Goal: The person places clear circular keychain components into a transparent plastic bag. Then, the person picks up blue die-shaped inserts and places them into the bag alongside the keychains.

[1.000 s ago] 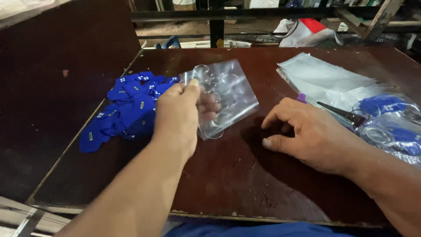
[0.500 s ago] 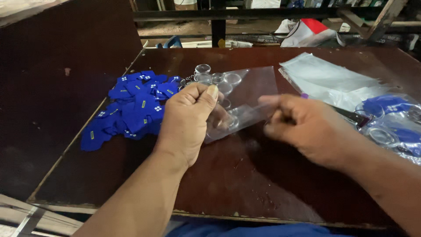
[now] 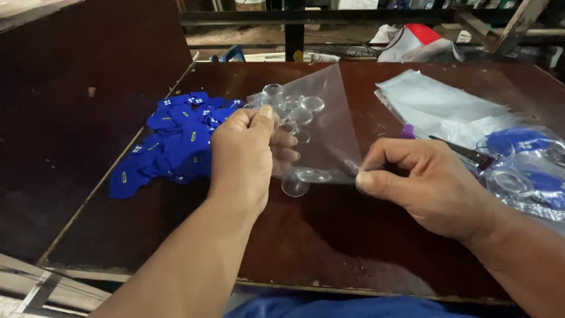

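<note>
A clear plastic bag holding several round transparent discs is stretched above the dark brown table. My left hand pinches the bag's left edge near its top. My right hand pinches the bag's lower right corner between thumb and forefinger. One disc shows at the bag's lower edge, just below my left fingers. Whether it is inside the bag or loose I cannot tell.
A heap of small blue tags lies left of my left hand. A stack of empty clear bags sits at the right rear. Packed bags with blue pieces and discs lie at the right edge, with a dark slim tool beside them.
My right hand rose from resting on the table and took the bag's lower right corner. The bag went from crumpled in my left hand to pulled flat between both hands.
</note>
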